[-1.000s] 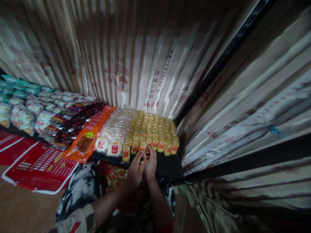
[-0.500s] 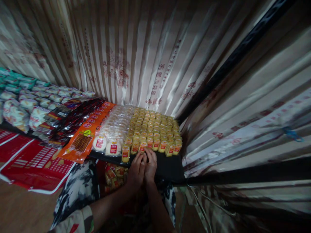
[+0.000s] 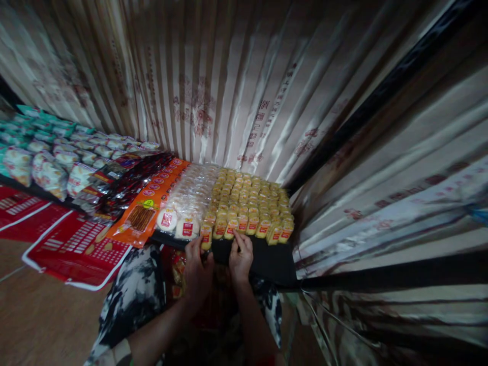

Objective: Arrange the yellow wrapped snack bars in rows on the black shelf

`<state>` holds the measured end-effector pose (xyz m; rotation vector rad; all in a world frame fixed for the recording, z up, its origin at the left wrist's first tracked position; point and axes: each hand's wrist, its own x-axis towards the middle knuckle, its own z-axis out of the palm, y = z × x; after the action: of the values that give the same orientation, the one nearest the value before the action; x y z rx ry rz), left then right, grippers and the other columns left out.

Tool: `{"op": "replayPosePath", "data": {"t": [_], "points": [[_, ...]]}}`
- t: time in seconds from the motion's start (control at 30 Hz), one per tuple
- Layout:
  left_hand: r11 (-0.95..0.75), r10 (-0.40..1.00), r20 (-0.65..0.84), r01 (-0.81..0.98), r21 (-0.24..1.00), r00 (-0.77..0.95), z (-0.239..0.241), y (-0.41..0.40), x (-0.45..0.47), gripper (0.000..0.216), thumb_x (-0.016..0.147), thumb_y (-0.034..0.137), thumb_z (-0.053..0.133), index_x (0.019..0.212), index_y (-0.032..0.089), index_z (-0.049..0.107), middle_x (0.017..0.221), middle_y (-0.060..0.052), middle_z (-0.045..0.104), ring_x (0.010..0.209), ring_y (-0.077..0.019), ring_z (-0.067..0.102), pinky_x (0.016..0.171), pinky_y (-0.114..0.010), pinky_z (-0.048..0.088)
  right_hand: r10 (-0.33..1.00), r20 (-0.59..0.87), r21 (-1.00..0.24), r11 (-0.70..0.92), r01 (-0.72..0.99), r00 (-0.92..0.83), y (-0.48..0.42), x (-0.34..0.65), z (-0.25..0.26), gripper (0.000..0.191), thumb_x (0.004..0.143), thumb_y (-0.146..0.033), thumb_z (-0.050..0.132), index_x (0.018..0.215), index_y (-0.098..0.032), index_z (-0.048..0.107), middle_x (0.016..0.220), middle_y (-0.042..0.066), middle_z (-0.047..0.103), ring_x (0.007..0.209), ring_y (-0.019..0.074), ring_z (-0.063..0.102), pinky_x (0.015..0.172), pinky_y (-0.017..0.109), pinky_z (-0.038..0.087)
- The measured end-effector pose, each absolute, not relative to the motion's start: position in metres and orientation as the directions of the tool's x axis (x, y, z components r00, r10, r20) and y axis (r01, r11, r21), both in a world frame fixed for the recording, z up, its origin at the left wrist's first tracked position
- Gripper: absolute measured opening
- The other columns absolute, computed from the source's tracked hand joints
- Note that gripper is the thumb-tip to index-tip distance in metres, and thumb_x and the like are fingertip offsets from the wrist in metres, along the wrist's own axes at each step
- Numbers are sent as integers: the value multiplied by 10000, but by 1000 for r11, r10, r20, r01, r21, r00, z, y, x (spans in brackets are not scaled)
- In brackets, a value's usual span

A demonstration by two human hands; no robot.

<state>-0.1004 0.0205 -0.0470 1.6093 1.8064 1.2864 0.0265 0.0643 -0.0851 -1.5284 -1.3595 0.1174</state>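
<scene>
Rows of small yellow snack cakes in clear wrappers with red-and-orange labels stand packed together on a black shelf. My left hand is at the front left corner of these rows. Its fingertips touch the left side of a front packaged cake, and its thumb stands apart from the fingers. My right hand has its fingers drawn together just below another front packaged cake, fingertips at its lower edge. What lies between those fingertips is hidden.
Left of the cakes are round white packaged pastries, an orange snack bag, dark packets and white snack bags. Red baskets or bags sit below. A pleated curtain hangs behind, and a black post slants at right.
My hands were together at the front of the cakes; now they are apart. The left has moved left to the corner packet. The view has shifted slightly, moving the scene rightward.
</scene>
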Motion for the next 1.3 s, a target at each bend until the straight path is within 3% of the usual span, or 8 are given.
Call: {"op": "replayPosePath", "data": {"t": [0.1,0.27,0.63,0.87,1.17,1.3], "points": [[50,936,176,612,789,-304,-42,29,-105,468,803,246,506,1250,160,396,1182,-122,470,990,-209,554,821,-352,492,774,531,-711,187,678,344,65,27,-85,325,839,-175,399,1034,-194,659,865,72,581,826,166,522,779,315,444],[71,974,102,702,708,-202,-40,38,-105,474,821,253,491,1268,149,375,1239,-120,481,1109,-245,510,853,-350,476,775,536,-712,202,673,334,64,27,-83,338,849,-189,383,1062,-201,645,875,71,589,830,162,532,784,313,448],[-82,956,249,669,738,-157,-43,58,-109,497,822,207,475,1290,161,314,1268,-125,459,1218,-234,423,957,-358,415,777,540,-698,197,688,325,62,24,-77,354,834,-184,373,1069,-179,638,902,83,606,849,171,541,803,323,447],[-30,966,202,707,707,-161,-43,59,-106,433,884,292,401,1299,185,346,1226,-118,465,1116,-228,515,847,-317,477,795,521,-703,195,684,309,61,25,-79,358,837,-180,365,1084,-165,624,938,91,609,909,176,535,843,329,435],[-101,956,271,745,660,-110,-51,71,-110,332,884,254,414,1206,177,436,1156,-99,535,1085,-202,526,850,-320,474,791,523,-700,187,689,316,62,24,-80,361,837,-170,359,1077,-171,629,914,88,608,892,176,536,824,331,440],[-55,964,235,768,638,-127,-50,73,-107,352,885,254,415,1226,172,433,1154,-104,537,1034,-207,553,811,-307,483,795,513,-693,162,702,323,63,23,-78,363,836,-178,359,1078,-174,628,916,88,607,890,178,532,826,337,437]]}}
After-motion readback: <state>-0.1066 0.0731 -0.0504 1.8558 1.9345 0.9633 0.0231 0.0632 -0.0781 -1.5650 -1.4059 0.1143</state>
